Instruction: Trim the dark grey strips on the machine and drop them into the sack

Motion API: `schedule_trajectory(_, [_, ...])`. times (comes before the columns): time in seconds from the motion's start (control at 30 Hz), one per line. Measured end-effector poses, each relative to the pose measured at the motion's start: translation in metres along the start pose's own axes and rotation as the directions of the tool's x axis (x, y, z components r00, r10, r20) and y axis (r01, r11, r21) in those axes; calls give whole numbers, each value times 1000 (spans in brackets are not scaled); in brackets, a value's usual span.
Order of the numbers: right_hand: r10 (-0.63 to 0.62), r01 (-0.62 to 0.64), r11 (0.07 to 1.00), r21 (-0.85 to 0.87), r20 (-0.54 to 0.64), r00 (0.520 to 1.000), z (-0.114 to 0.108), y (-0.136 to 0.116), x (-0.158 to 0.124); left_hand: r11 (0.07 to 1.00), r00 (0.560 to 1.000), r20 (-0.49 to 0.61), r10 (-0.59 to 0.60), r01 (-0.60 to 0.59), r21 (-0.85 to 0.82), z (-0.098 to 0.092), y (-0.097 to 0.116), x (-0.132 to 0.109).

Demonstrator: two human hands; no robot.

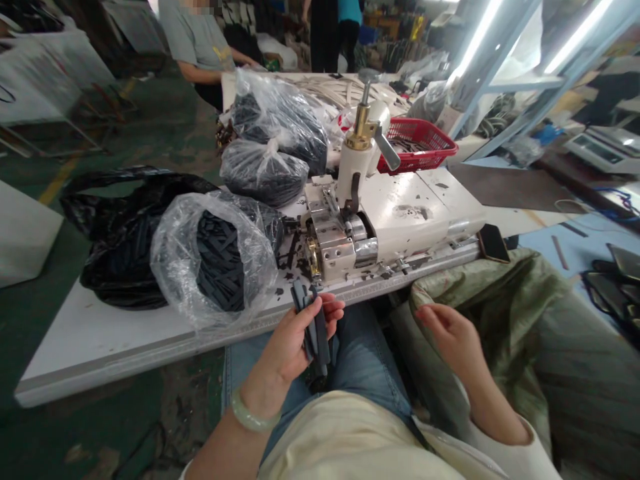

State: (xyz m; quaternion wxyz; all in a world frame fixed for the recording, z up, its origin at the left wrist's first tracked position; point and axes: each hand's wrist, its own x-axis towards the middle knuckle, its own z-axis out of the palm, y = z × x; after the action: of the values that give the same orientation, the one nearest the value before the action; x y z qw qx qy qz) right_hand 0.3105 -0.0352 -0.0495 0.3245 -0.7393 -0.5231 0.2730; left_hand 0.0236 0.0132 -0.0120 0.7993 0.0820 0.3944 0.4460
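Above my lap, my left hand [297, 333] is closed around a small bunch of dark grey strips [320, 333]. They stick out above and below the fingers, close to the table's front edge. My right hand [453, 333] is off to the right, its thumb and fingers pinched together beside the rim of a green woven sack [525, 280]. Whatever is between those fingertips, if anything, cannot be made out. A cream machine [425, 220] with metal rollers and a brass-collared post stands just beyond my left hand. Left of it, an open clear plastic bag [165, 247] holds many similar dark strips [220, 260].
A black plastic bag [125, 287] lies at the left on the white table [110, 343]. Tied clear bags [265, 173] sit behind, and a red basket [425, 160] is behind the machine. A phone [493, 243] lies at the machine's right end. A person [195, 47] stands across the table.
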Motion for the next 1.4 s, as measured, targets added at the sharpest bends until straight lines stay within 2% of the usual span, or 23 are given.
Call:
schedule_trajectory(0.03, [-47, 5, 981, 195, 211, 976, 18, -24, -6, 1000, 1000, -7, 25, -25, -10, 2, -3, 1])
schedule_trajectory(0.07, [-111, -9, 949, 316, 360, 926, 36, -47, -11, 998, 999, -9, 54, -54, -17, 3, -6, 1])
schedule_trajectory(0.1, [-196, 24, 926, 376, 426, 883, 53, -67, -17, 996, 997, -6, 83, -83, -18, 3, -9, 1])
schedule_trajectory(0.13, [-280, 102, 915, 391, 433, 857, 68, -84, -21, 994, 994, -2, 109, -109, -12, 3, -10, 1])
schedule_trajectory(0.23, [-438, 352, 889, 293, 321, 840, 98, -108, -28, 986, 987, 1, 163, -163, 18, -4, -11, -3])
schedule_trajectory(0.37, [-543, 513, 836, 197, 157, 825, 109, -102, -25, 984, 984, -53, 172, -169, 50, -14, -7, -6])
schedule_trajectory(0.43, [-645, 643, 764, 61, 57, 762, 107, -95, -22, 972, 967, -110, 229, -220, 84, -16, -6, -4])
schedule_trajectory(0.5, [-726, 725, 684, -72, 22, 687, 104, -87, -20, 947, 941, -142, 309, -290, 136, -17, -7, 0])
schedule_trajectory(0.57, [-772, 768, 628, -123, 23, 635, 102, -81, -19, 915, 916, -135, 379, -349, 202, -17, -9, 5])
schedule_trajectory(0.63, [-793, 791, 605, -95, 13, 608, 101, -76, -19, 879, 896, -115, 429, -385, 281, -16, -11, 8])
schedule_trajectory(0.7, [-784, 784, 621, 1, -14, 621, 103, -72, -19, 843, 881, -92, 464, -407, 351, -15, -11, 10])
schedule_trajectory(0.77, [-716, 710, 687, 152, -27, 698, 106, -72, -20, 824, 879, -61, 473, -416, 384, -15, -11, 10])
schedule_trajectory(0.8, [-646, 627, 740, 244, -6, 764, 108, -74, -20, 820, 881, -45, 471, -418, 391, -15, -11, 10])
schedule_trajectory(0.87, [-438, 341, 828, 445, 132, 889, 110, -78, -20, 816, 888, -10, 460, -418, 400, -16, -10, 9])
schedule_trajectory(0.9, [-334, 164, 835, 525, 247, 909, 112, -81, -19, 814, 892, 6, 452, -415, 407, -17, -10, 9])
schedule_trajectory(0.93, [-258, -1, 818, 575, 368, 893, 112, -85, -18, 810, 896, 19, 443, -410, 419, -19, -10, 9])
schedule_trajectory(1.0, [-210, -208, 775, 597, 553, 806, 113, -91, -14, 799, 903, 30, 429, -394, 454, -22, -10, 9])
schedule_trajectory(1.03, [-217, -237, 771, 591, 595, 774, 113, -94, -10, 793, 905, 25, 425, -385, 472, -23, -10, 9])
schedule_trajectory(1.07, [-221, -238, 775, 585, 604, 765, 113, -97, -4, 789, 905, 11, 426, -377, 485, -24, -10, 8])
schedule_trajectory(1.1, [-216, -226, 779, 585, 588, 779, 112, -100, 3, 788, 902, -4, 432, -375, 488, -25, -9, 8])
schedule_trajectory(1.23, [-129, -184, 716, 674, 386, 913, 108, -110, 43, 817, 890, -56, 452, -388, 427, -24, 0, 7])
schedule_trajectory(1.3, [-93, -183, 656, 732, 320, 943, 106, -115, 64, 832, 893, -69, 445, -383, 401, -24, 3, 7])
schedule_trajectory(1.4, [-58, -212, 587, 781, 302, 952, 107, -120, 84, 846, 898, -86, 432, -371, 383, -24, 5, 8])
